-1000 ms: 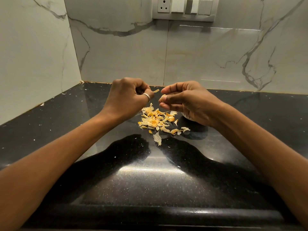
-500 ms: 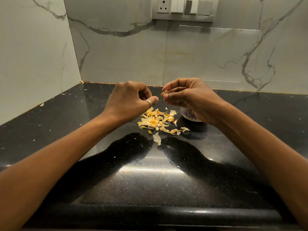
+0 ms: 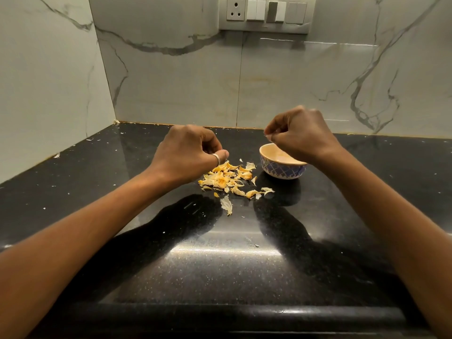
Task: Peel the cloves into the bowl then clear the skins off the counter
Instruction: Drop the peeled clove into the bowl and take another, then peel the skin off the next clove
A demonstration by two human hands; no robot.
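Observation:
A small bowl (image 3: 283, 171) with a blue-and-white lattice pattern stands on the black counter (image 3: 220, 265). Just left of the bowl lies a loose pile of yellowish garlic skins (image 3: 227, 179). My right hand (image 3: 302, 134) hovers over the bowl, fingers curled, and its fingertips pinch a small garlic clove that barely shows. Low over the left edge of the pile is my left hand (image 3: 189, 152), with a ring on the thumb. Its fingers are curled and the thumb lies against them, with nothing visible in it. The bowl's inside is partly hidden by my right hand.
Marble walls close the counter at the back and left, forming a corner (image 3: 116, 121). A socket and switch plate (image 3: 265, 13) is mounted on the back wall. Small skin flecks (image 3: 56, 155) dot the counter near the left wall. The rounded front edge (image 3: 220, 314) runs below.
My hands have separated. The right hand carried the clove rightward over the bowl, uncovering it. The left hand dropped toward the skin pile, and the skin strip it pinched is no longer visible.

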